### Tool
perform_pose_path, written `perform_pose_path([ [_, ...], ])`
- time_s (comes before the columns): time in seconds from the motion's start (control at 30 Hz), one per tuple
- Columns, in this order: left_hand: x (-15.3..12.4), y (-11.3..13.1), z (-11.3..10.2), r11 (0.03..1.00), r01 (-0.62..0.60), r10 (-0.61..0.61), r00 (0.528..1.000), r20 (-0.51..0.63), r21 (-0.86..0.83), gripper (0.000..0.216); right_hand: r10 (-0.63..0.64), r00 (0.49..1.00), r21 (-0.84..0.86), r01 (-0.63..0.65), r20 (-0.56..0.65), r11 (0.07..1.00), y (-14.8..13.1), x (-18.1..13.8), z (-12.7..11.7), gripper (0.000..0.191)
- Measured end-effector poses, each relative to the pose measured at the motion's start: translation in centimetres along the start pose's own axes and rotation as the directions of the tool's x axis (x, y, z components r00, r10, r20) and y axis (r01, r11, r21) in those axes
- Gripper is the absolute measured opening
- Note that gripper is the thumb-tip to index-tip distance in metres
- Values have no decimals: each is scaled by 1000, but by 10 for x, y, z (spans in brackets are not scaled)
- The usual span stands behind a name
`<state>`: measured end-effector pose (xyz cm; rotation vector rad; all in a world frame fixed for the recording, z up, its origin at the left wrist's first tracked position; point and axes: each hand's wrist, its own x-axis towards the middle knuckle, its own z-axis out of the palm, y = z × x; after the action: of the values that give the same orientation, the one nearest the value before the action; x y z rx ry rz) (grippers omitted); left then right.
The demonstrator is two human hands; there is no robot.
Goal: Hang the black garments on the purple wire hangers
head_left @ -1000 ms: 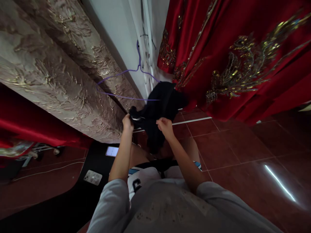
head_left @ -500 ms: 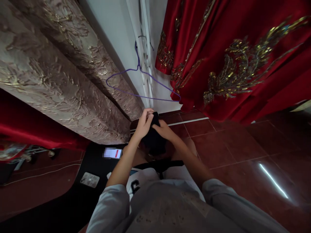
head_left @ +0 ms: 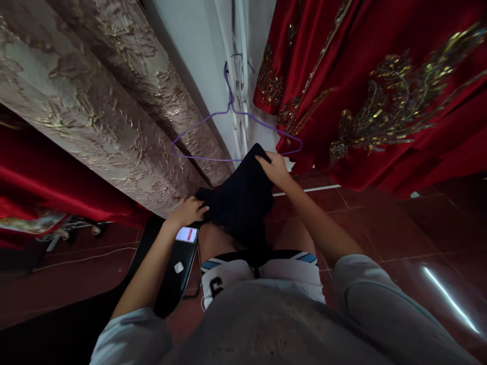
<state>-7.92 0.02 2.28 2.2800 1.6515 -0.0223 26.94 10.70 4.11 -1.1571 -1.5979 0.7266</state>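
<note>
A black garment (head_left: 241,200) is stretched between my two hands above my knees. My right hand (head_left: 274,169) grips its upper corner, close under the bottom bar of a purple wire hanger (head_left: 232,129) that hangs on the white door frame. My left hand (head_left: 187,211) is closed on the garment's lower left edge, just above a lit phone (head_left: 186,234).
A beige embossed curtain (head_left: 95,111) hangs at the left, and red gold-embroidered cloth (head_left: 373,86) at the right. The phone lies on a black seat (head_left: 173,276) beside my left leg. The floor is red-brown tile (head_left: 380,223). A white cable (head_left: 76,259) runs across the floor at the left.
My hands were together bunching the garment; now they have spread apart. The right hand rose toward the hanger and the left dropped toward the phone, opening the cloth out.
</note>
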Motion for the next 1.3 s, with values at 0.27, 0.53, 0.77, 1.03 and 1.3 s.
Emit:
perform_pose_path([
  [0.27,30,8,-83,985,16,-128,731,-671,-171,26,-27,1000,-134,28,10,991,-25,-11,-46,45],
  [0.53,40,3,-93,983,98,-183,578,-795,-155,18,-38,999,-152,33,-28,988,-37,-15,-42,44],
  [0.77,39,-11,-102,952,227,-264,948,-177,-206,32,22,998,-9,-22,-66,1000,-22,-7,-50,35],
  [1.03,42,17,-122,951,-293,147,718,-680,-103,30,26,1000,22,-26,-8,999,-28,-9,-46,37],
  [1.3,85,52,-139,934,-357,268,699,-663,2,30,-220,951,-140,193,-216,971,-39,-37,-82,40],
])
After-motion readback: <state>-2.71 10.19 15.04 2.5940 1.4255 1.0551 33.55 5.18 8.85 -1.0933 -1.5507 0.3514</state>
